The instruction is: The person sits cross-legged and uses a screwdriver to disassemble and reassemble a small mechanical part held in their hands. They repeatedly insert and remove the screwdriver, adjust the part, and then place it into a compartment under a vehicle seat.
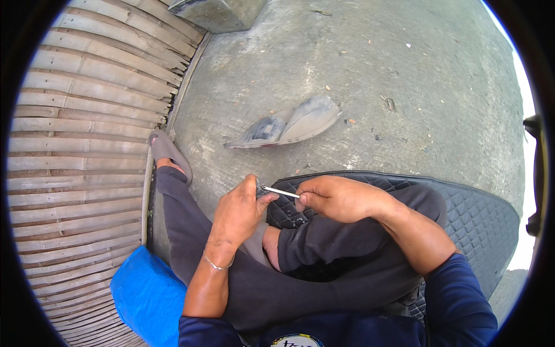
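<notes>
My right hand pinches a thin, pale rod between thumb and fingers. The rod points left toward my left hand, and its far end is dark. My left hand is closed, with its thumb and forefinger close to that dark end. Something small and dark shows between them, too small to name. Both hands are above my bent legs, in front of my body.
A grey, dusty, bent flap-like piece lies on the concrete floor ahead. Black quilted matting spreads under me to the right. Along the left runs a bamboo-slat wall, with a blue bag-like bundle beside it. A concrete block stands at the far left.
</notes>
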A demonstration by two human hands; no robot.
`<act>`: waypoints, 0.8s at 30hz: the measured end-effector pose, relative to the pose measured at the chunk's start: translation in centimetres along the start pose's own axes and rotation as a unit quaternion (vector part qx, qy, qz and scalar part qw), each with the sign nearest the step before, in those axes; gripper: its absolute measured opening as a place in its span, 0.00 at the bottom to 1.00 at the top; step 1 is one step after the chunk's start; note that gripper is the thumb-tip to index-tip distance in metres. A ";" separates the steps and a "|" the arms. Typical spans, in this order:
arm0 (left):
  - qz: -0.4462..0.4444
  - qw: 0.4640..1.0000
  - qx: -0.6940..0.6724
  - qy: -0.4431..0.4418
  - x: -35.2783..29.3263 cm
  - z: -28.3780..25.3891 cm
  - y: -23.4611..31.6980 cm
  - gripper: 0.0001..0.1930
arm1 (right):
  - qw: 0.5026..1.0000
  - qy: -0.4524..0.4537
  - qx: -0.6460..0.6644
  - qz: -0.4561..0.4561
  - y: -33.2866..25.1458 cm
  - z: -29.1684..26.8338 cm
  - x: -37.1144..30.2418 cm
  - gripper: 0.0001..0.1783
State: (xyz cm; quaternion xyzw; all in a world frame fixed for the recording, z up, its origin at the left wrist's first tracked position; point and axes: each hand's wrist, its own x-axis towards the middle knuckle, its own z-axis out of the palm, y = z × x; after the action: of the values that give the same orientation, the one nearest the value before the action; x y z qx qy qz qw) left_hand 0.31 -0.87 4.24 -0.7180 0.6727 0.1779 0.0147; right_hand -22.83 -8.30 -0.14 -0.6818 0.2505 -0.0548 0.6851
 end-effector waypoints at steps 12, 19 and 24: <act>0.011 1.000 -0.007 0.008 0.0 0.6 -0.6 0.30 | 0.999 0.025 0.030 0.015 -0.1 1.2 0.2 0.17; -0.006 0.999 -0.037 0.002 -0.4 1.4 -1.1 0.28 | 0.998 0.019 0.056 0.026 0.2 2.0 0.8 0.17; 0.004 0.998 -0.064 0.022 -0.6 1.9 -1.9 0.34 | 0.994 0.032 0.100 0.020 0.9 3.3 1.2 0.16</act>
State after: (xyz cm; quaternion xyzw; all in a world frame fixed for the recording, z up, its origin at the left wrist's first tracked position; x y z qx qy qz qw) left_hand 1.68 0.37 2.24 -0.7186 0.6629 0.2048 -0.0468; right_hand -20.60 -5.73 -1.51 -0.6023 0.2793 -0.0880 0.7426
